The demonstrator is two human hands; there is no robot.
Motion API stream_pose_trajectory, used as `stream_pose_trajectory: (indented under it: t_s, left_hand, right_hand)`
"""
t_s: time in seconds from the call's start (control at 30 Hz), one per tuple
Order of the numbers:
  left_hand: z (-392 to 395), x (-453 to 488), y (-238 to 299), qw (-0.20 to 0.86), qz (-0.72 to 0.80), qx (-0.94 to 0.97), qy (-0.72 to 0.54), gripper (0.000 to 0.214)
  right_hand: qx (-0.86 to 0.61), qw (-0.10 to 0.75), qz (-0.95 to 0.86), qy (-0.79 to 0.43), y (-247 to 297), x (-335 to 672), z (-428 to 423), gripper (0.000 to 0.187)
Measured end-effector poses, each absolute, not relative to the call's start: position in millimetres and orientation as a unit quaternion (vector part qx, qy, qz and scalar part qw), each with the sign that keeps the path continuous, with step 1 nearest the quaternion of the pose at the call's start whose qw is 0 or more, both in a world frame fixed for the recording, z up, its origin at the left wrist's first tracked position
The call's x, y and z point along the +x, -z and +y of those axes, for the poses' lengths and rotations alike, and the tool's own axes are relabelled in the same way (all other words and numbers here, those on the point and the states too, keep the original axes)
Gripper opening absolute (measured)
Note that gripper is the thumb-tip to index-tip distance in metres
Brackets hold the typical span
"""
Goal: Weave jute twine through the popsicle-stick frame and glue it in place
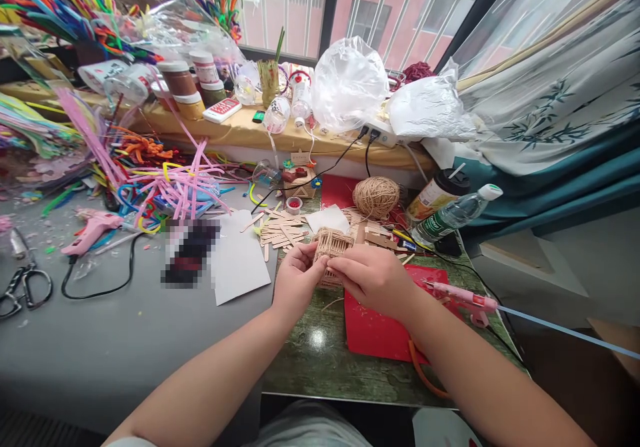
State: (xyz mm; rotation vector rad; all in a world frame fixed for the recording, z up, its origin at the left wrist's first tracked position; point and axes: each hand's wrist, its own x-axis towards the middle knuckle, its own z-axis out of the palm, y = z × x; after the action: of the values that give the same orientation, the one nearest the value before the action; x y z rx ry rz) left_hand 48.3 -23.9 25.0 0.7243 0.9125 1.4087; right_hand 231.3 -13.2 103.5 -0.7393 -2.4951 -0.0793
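Between my two hands is a small twine-wrapped frame (334,239), its tan strands running in rows with gaps between them. My left hand (299,275) grips its left side, thumb pressed on the front. The fingers of my right hand (373,275) pinch together at its front right; whether they hold a loose strand or the frame itself is hidden. Just beyond lies a ball of twine (376,197). Wooden craft sticks (283,230) are scattered to the left of the frame, and a red sheet (375,330) lies under my right forearm.
A pink glue gun (467,298) with a long glue stick lies at right, another pink glue gun (93,229) at left near scissors (25,290). A water bottle (457,215) and dark-lidded cup (437,193) stand back right. Pipe cleaners (175,183) and a white sheet (240,260) cover the left.
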Motion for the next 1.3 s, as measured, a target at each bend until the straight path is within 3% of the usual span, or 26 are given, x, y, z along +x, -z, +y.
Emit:
stream_pose_trajectory:
  t_s: [0.6, 0.9, 1.17, 1.3]
  left_hand:
    - [-24, 50, -26, 0.615, 0.384, 0.317, -0.612, 0.047]
    - [-27, 51, -28, 0.628, 0.388, 0.279, -0.615, 0.051]
    - [-31, 54, -29, 0.665, 0.380, 0.242, -0.596, 0.050]
    - [-33, 54, -33, 0.658, 0.386, 0.242, -0.600, 0.051]
  right_hand:
    - [-0.267, 0.251, -0.929, 0.048, -105, 232, -13, 0.015]
    - [-0.268, 0.298, -0.913, 0.071, -105, 222, -16, 0.016]
    - [-0.184, 0.257, -0.944, 0.097, -115, 214, -30, 0.021]
    - [-0.224, 0.273, -0.933, 0.072, -110, 215, -26, 0.013]
